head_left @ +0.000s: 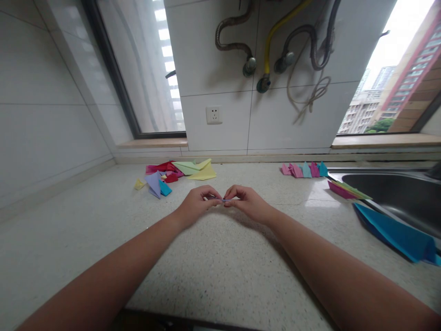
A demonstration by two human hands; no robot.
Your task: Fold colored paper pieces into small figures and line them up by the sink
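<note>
Both hands meet over the middle of the speckled countertop, fingertips nearly touching. A small, thin piece of folded paper, pale purple as far as it shows, lies pinched between them. My left hand is closed on its left end, thumb below and fingers above. At the other end my right hand pinches it the same way. The fingers hide most of the paper, so its folded shape cannot be made out.
Colourful folded papers lie in a pile at the back left. Several small origami pieces stand in a row at the back right. Near the sink are a pink and green folded paper and a large blue one.
</note>
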